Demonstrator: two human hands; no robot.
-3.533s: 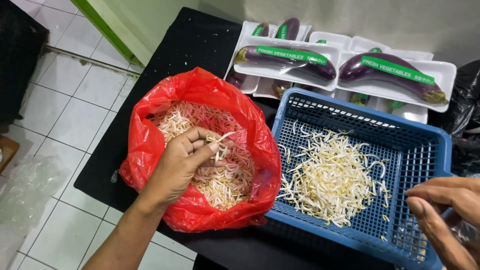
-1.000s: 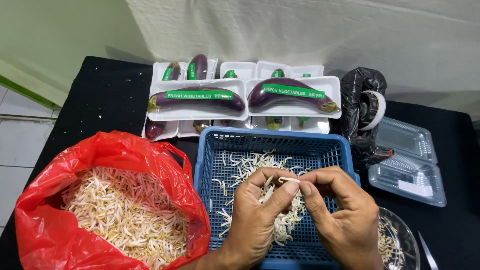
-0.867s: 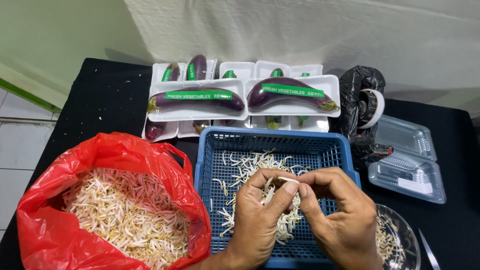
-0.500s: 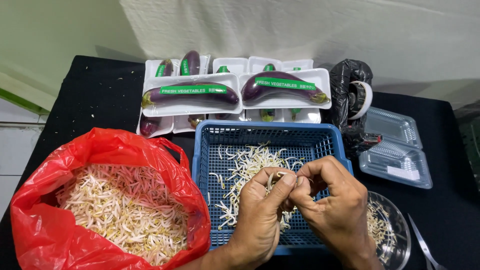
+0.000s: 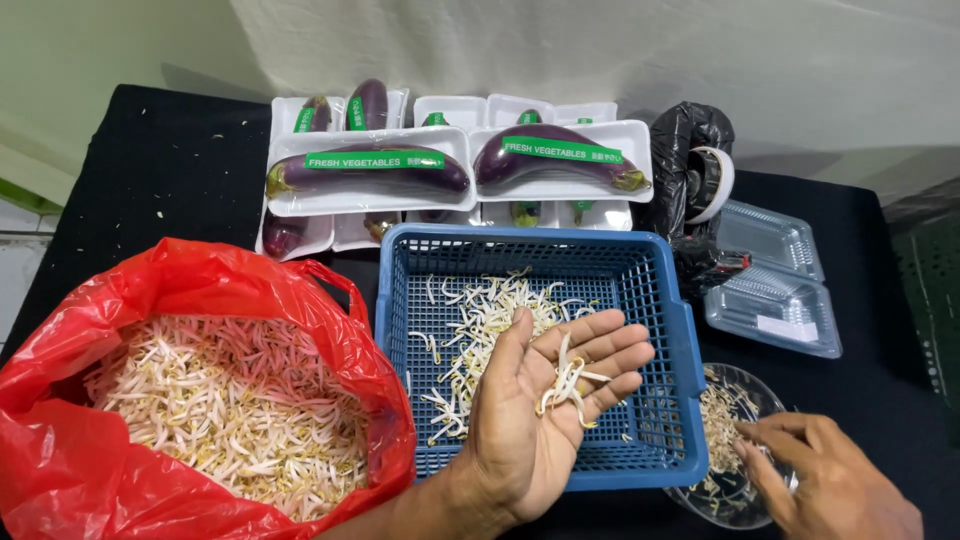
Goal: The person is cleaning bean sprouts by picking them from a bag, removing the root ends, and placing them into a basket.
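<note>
My left hand (image 5: 525, 425) lies palm up over the front of a blue plastic basket (image 5: 692, 352), with a few bean sprouts (image 5: 568, 382) resting on its spread fingers. More loose sprouts (image 5: 480, 320) lie scattered on the basket floor. My right hand (image 5: 835, 485) is at the lower right. Its fingertips are bunched together at the edge of a small clear bowl (image 5: 735, 385) holding sprout trimmings. Whether it pinches anything is hidden. A red plastic bag (image 5: 200, 285) full of bean sprouts (image 5: 220, 400) stands open at the left.
White foam trays of wrapped purple eggplants (image 5: 370, 170) are stacked behind the basket. Clear lidded containers (image 5: 775, 300) lie at the right, beside a black bag and a tape roll (image 5: 712, 185). Everything sits on a black-covered table (image 5: 140, 170).
My hands have come apart. The left has turned palm up with sprouts on it. The right has dropped to the clear bowl at the lower right.
</note>
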